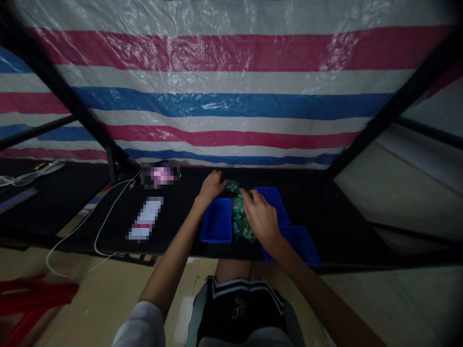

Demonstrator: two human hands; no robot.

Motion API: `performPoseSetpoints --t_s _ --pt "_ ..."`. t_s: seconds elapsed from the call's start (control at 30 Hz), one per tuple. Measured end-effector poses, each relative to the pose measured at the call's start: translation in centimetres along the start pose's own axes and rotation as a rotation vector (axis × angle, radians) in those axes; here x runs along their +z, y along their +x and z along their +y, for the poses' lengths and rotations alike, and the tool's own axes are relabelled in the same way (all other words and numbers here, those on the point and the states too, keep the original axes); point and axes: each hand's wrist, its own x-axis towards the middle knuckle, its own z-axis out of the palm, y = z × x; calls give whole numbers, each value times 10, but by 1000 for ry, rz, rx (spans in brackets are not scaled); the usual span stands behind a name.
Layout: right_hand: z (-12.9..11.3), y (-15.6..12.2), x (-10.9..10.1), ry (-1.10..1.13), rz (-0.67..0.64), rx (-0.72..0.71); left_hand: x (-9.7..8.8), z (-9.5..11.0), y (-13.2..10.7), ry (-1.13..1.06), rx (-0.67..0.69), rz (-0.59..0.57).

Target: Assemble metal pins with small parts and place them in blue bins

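Behind the black desk point(347, 212), a hung plastic sheet point(231, 103) striped in red, white and blue, glossy and creased towards the top, between dark slanting frame bars point(74, 101). At the middle of the desk, a loose green plastic pile point(238, 217), crinkled and partly see-through, lying between a first blue tray point(217, 221) on the left and, on the right, a second blue tray point(275, 205) farther back and a third blue tray point(302, 243) nearer the front. Longer front to back than side to side, with the long axis running away from the body; far end leaning slightly left, near end pointing back towards the desk's front edge and a touch right. Left hand point(212, 186) at the far left end of the pile, just beyond the first tray, thumb at the edge of the green stuff; cannot tell whether pinching or merely touching. Right hand point(261, 214) over the right flank of the pile, fingers bent down onto the green and covering part of it; again, cannot tell how firmly closed. Well off to the left on the desk, a blurred white item point(146, 219) with a red band, a blurred device point(161, 173) behind it, and a white cable point(72, 276) looping down past the front edge.
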Motion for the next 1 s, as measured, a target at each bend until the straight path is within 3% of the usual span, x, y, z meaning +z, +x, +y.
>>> performPoseSetpoints --t_s 0.2,0.4,0.67,1.0 --pt "-3 -9 18 8 40 -4 30 -10 34 -6 -107 -159" --pt "1 -13 16 55 -1 -2 31 -7 35 -96 -86 -40" --pt "5 -14 22 70 24 -12 4 10 -2 -301 24 197" --pt "9 -22 19 118 12 -51 14 19 -58 -491 14 294"
